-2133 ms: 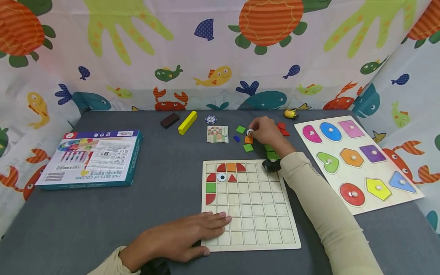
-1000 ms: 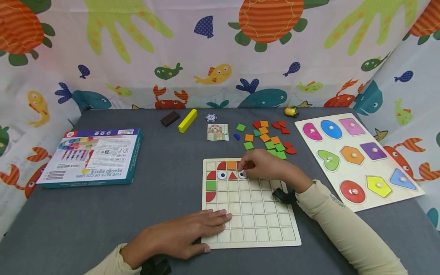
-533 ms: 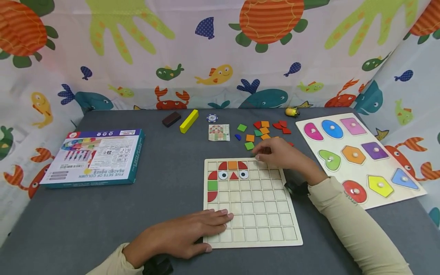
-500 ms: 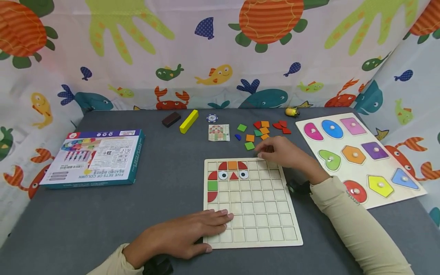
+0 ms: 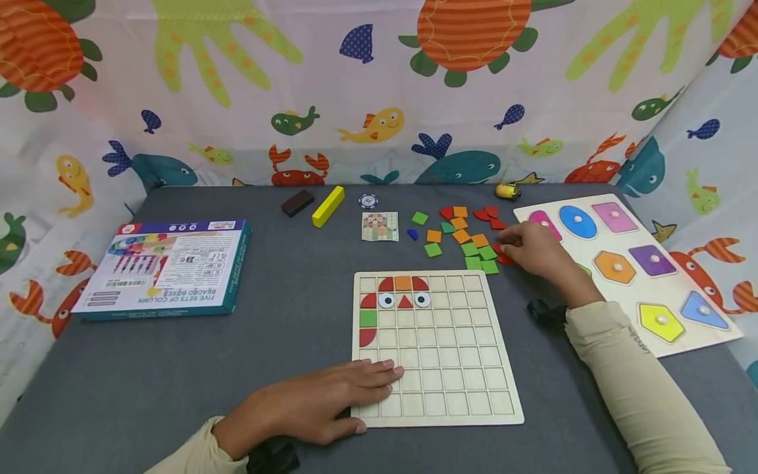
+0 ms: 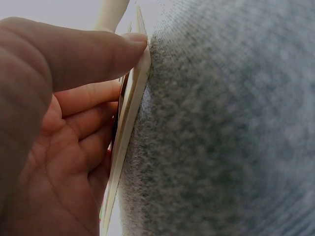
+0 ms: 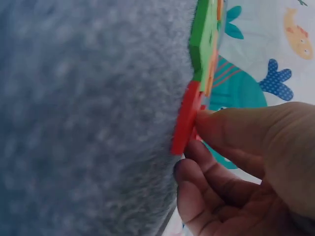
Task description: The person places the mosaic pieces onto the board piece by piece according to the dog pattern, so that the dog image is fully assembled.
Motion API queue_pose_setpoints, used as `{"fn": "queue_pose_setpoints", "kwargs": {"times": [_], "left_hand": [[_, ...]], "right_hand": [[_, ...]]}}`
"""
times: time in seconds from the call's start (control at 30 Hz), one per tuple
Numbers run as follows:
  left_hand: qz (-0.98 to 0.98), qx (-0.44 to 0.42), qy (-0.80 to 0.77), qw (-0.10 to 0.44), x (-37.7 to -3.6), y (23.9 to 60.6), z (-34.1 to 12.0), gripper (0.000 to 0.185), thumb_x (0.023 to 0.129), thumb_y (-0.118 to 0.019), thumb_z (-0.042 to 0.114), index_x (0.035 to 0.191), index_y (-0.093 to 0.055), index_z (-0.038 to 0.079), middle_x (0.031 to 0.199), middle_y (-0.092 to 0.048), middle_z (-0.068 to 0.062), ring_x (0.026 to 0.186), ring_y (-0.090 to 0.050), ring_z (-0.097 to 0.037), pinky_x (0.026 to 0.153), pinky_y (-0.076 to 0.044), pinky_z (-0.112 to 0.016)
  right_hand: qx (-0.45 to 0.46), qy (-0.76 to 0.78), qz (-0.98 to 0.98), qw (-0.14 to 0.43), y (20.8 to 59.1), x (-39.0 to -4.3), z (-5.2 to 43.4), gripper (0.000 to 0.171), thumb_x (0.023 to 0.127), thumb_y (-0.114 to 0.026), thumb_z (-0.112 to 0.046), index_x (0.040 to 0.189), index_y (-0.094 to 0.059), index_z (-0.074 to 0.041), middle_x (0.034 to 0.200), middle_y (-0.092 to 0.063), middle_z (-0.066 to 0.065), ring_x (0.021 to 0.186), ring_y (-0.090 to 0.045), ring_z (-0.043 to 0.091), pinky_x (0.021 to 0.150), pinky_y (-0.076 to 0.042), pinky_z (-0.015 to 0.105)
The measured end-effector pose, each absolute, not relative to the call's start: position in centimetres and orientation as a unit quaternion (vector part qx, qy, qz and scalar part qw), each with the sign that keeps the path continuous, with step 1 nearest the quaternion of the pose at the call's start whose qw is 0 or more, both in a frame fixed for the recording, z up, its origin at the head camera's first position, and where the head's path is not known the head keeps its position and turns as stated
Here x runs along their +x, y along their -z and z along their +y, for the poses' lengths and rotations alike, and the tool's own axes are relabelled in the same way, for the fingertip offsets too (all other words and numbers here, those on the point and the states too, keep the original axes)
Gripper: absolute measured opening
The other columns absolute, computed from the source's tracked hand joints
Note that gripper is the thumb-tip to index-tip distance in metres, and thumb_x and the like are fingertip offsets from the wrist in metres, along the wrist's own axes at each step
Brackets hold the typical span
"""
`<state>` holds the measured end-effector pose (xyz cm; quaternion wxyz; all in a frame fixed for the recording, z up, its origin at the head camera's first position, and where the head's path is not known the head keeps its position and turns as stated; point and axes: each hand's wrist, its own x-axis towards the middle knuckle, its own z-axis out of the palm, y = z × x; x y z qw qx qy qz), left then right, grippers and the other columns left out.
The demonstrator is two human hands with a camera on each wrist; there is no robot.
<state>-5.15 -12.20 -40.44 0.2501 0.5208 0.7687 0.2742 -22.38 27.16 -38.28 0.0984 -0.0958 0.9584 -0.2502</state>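
In the head view, a light wooden grid board lies before me, with my left hand resting on its lower left part, fingers straight and thumb at the front edge. Its top left squares bear red quarter-circle tiles, an orange square, a green square, a red triangle and two eye tiles. My right hand is at the loose red tiles right of the green pile; in the right wrist view its thumb and fingertips pinch the edge of a red tile.
Loose green tiles and orange tiles lie beyond the board. A shape puzzle stands right, a box left. At the back are a pattern card, poker chip, yellow block and dark block.
My right hand brought an eye tile from the pile to the board, released it right of the red triangle, then moved right to the red tiles. The left hand stayed on the board.
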Motion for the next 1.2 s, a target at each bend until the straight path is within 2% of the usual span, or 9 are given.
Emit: {"fn": "queue_pose_setpoints", "kwargs": {"times": [0.17, 0.37, 0.53, 0.67, 0.83, 1.2], "left_hand": [[0.768, 0.523, -0.271, 0.253, -5.2, 40.4, -12.1, 0.064, 0.096, -0.063, 0.014, 0.151, -0.032, 0.007, 0.16, -0.02, 0.0, 0.146, -0.015, -0.016, 0.116, -0.021, -0.035], [0.769, 0.522, -0.269, 0.251, -5.2, 40.4, -12.1, 0.064, 0.096, -0.064, 0.015, 0.151, -0.033, 0.007, 0.16, -0.021, 0.001, 0.146, -0.016, -0.016, 0.116, -0.022, -0.035], [0.77, 0.521, -0.27, 0.253, -5.1, 40.4, -12.2, 0.064, 0.095, -0.064, 0.014, 0.151, -0.033, 0.007, 0.16, -0.021, 0.0, 0.146, -0.016, -0.016, 0.116, -0.022, -0.035], [0.77, 0.522, -0.268, 0.251, -5.2, 40.4, -12.2, 0.064, 0.096, -0.064, 0.014, 0.151, -0.032, 0.007, 0.16, -0.02, 0.0, 0.146, -0.015, -0.016, 0.116, -0.021, -0.035], [0.769, 0.524, -0.268, 0.249, -5.2, 40.4, -12.0, 0.064, 0.096, -0.064, 0.015, 0.151, -0.033, 0.007, 0.16, -0.02, 0.0, 0.146, -0.015, -0.015, 0.116, -0.02, -0.035], [0.769, 0.518, -0.274, 0.256, -5.2, 40.5, -12.1, 0.066, 0.096, -0.064, 0.015, 0.152, -0.031, 0.007, 0.16, -0.02, 0.0, 0.146, -0.015, -0.016, 0.116, -0.021, -0.037]], "right_hand": [[-0.109, 0.232, 0.96, 0.108, 38.4, -22.4, 27.2, 0.022, 0.095, -0.061, -0.008, 0.111, -0.068, 0.006, 0.094, -0.064, 0.017, 0.083, -0.052, 0.028, 0.065, -0.046, 0.036], [-0.122, 0.246, 0.955, 0.108, 37.9, -22.1, 27.1, 0.014, 0.094, -0.063, -0.007, 0.102, -0.069, 0.003, 0.092, -0.065, 0.014, 0.084, -0.054, 0.028, 0.068, -0.047, 0.037], [-0.145, 0.285, 0.944, 0.079, 37.5, -21.7, 26.3, 0.015, 0.095, -0.063, -0.008, 0.104, -0.068, 0.003, 0.098, -0.067, 0.015, 0.087, -0.057, 0.028, 0.073, -0.05, 0.038], [-0.164, 0.308, 0.935, 0.071, 36.9, -21.2, 24.9, 0.017, 0.095, -0.061, -0.005, 0.109, -0.07, 0.002, 0.1, -0.066, 0.014, 0.088, -0.056, 0.027, 0.072, -0.05, 0.035], [-0.206, 0.318, 0.922, 0.084, 36.3, -20.2, 22.6, 0.019, 0.095, -0.06, 0.0, 0.11, -0.072, 0.0, 0.1, -0.067, 0.01, 0.086, -0.055, 0.023, 0.071, -0.05, 0.034], [-0.326, 0.351, 0.868, 0.133, 36.1, -17.4, 17.1, 0.015, 0.092, -0.064, 0.001, 0.102, -0.074, -0.005, 0.094, -0.067, 0.001, 0.078, -0.054, 0.017, 0.067, -0.05, 0.03]]}}
